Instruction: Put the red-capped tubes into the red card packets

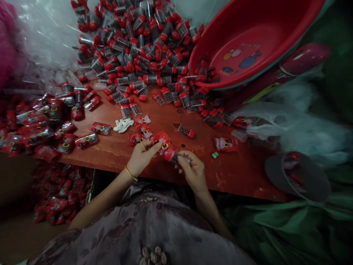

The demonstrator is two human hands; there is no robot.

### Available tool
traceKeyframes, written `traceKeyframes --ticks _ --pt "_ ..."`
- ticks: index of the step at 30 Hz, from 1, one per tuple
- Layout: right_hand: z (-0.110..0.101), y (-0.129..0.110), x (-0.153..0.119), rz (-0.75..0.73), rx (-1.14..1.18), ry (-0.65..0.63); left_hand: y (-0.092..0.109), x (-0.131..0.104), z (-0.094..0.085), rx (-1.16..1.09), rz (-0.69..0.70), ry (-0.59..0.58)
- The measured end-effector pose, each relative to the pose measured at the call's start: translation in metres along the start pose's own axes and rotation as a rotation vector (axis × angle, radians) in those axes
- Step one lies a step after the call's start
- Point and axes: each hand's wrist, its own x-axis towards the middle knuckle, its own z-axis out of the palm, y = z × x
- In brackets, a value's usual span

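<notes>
My left hand [142,156] pinches a flat red printed wrapper [163,139] between thumb and fingers, a gold bangle on its wrist. My right hand [193,168] is closed on a small clear tube with a red cap [174,156], its capped end pointing left. That cap meets the lower edge of the wrapper; whether it is inside, I cannot tell. Beyond my left hand lie a stack of similar red wrappers [136,138] and a clump of small white pieces [123,125]. A single capped tube [185,131] lies just past my hands.
A large heap of red-capped tubes [138,55] covers the back of the wooden table [154,106]. Wrapped red pieces [35,125] pile up at left, with more below the edge. A red basin [264,40] leans at back right. A grey container [298,176] stands at right.
</notes>
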Motion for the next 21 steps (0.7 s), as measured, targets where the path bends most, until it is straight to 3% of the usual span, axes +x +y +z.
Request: traceKeyframes --ticks 5,12,21 --pt "0.011 0.002 0.001 -0.017 0.033 -0.008 -0.008 0.002 0.003 0.0 0.03 -0.063" --pt "0.03 0.003 0.007 -0.068 -0.055 0.137 -0.024 0.0 0.01 -0.063 0.012 0.096" --pt "0.032 0.003 0.006 -0.06 -0.005 -0.03 -0.027 -0.001 0.011 -0.103 0.1 0.092"
